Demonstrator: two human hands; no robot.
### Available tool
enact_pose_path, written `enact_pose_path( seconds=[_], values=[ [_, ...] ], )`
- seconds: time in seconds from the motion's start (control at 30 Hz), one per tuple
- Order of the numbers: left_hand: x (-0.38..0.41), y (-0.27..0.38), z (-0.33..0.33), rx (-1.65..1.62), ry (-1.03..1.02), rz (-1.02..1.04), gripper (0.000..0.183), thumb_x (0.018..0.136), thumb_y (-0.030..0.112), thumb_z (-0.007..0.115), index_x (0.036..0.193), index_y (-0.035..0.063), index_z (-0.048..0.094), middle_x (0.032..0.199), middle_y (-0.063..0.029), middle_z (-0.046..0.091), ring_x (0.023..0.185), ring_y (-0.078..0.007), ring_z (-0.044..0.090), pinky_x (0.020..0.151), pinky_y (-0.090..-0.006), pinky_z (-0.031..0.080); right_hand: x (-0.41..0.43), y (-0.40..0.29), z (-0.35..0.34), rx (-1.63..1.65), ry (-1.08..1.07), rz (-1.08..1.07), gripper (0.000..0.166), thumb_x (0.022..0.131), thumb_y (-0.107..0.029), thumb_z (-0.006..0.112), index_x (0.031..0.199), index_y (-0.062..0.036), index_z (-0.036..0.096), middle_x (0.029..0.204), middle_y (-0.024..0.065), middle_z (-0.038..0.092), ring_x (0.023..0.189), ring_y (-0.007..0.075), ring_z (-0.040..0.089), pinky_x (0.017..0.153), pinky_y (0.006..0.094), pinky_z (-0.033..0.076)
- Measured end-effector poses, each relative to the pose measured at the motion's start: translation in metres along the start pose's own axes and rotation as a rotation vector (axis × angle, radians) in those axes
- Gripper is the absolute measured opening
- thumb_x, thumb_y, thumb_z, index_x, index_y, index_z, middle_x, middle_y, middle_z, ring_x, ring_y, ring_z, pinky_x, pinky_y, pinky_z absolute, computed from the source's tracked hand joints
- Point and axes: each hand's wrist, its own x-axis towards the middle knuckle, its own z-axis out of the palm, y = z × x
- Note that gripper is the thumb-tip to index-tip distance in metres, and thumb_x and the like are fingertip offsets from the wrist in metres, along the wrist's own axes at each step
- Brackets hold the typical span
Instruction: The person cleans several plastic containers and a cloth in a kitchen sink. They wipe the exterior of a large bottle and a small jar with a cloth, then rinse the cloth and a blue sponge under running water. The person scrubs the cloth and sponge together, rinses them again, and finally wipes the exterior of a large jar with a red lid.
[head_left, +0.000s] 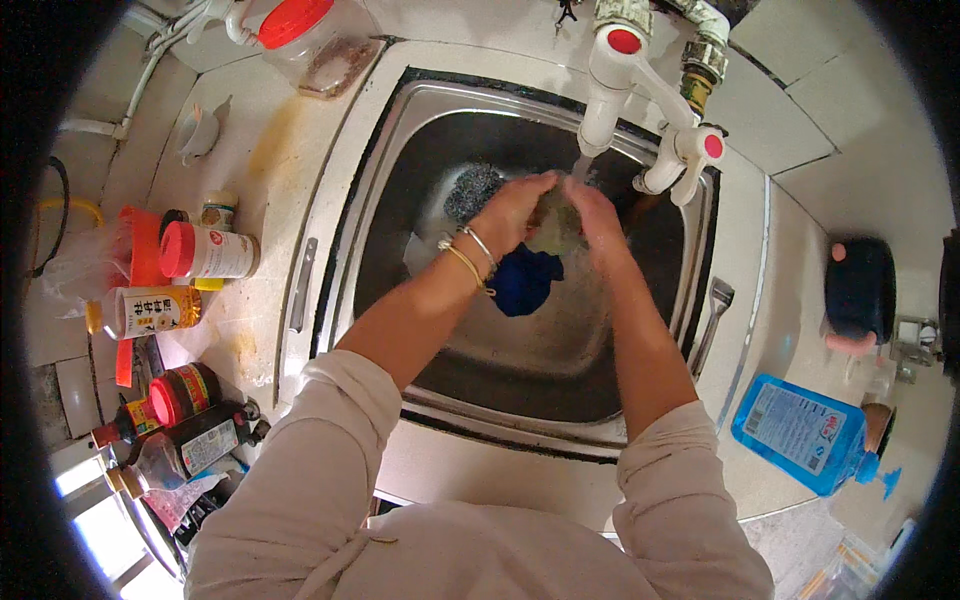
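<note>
Both hands are over a stainless steel sink (525, 352), below the spout of a white tap (598, 124) that runs water. My left hand (517, 210), with two bangles at the wrist, and my right hand (594, 214) face each other around a blurred yellowish-green thing (559, 225). They seem to hold it between them; its kind cannot be made out. A dark blue cloth (525, 281) lies on the sink bottom, just below my left hand. Behind that hand sits a grey metal scouring pad (472, 193). Something pale beside my left wrist is partly hidden.
A second white tap (686, 161) juts over the sink's right rim. Bottles and jars, including a red-lidded jar (217, 251), crowd the left counter. On the right lie a fork-like utensil (711, 322) and a blue pump bottle (799, 435). A clear red-lidded container (330, 52) stands back left.
</note>
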Motion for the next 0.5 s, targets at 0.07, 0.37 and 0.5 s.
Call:
enact_pose_path(
  seconds=[0.07,0.37,0.5],
  values=[
    [-0.003,0.007,0.003,0.062,0.063,-0.006,0.017,0.082,0.023,0.05,0.092,0.0118,0.057,0.083,-0.0031,0.057,0.074,-0.0166,0.054,0.06,-0.0372,0.045,-0.016,-0.032,-0.005,0.202,-0.08,0.102,0.03,0.074,-0.019,0.061,0.099,-0.0023,0.055,0.077,0.0052,0.059,0.077,0.0142,0.055,0.069,0.0267,0.043],
    [-0.005,-0.046,-0.002,1.277,0.226,0.952,0.022,0.065,0.007,0.052,0.086,0.004,0.057,0.088,-0.019,0.056,0.083,-0.0345,0.051,0.073,-0.0355,0.043,-0.055,-0.037,0.043,-0.682,0.295,-0.426,0.024,0.074,-0.025,0.054,0.08,-0.0023,0.057,0.075,0.0175,0.057,0.072,0.03,0.056,0.066,0.0357,0.044],
    [-0.001,-0.041,0.031,-0.439,0.123,-0.21,0.031,0.07,0.014,0.052,0.099,0.0048,0.052,0.098,-0.0153,0.055,0.093,-0.0223,0.052,0.078,-0.0327,0.043,-0.011,-0.031,0.009,-0.652,0.359,-0.052,0.026,0.073,-0.025,0.053,0.077,-0.0006,0.058,0.074,0.018,0.058,0.07,0.0363,0.054,0.063,0.0414,0.042]
  ],
)
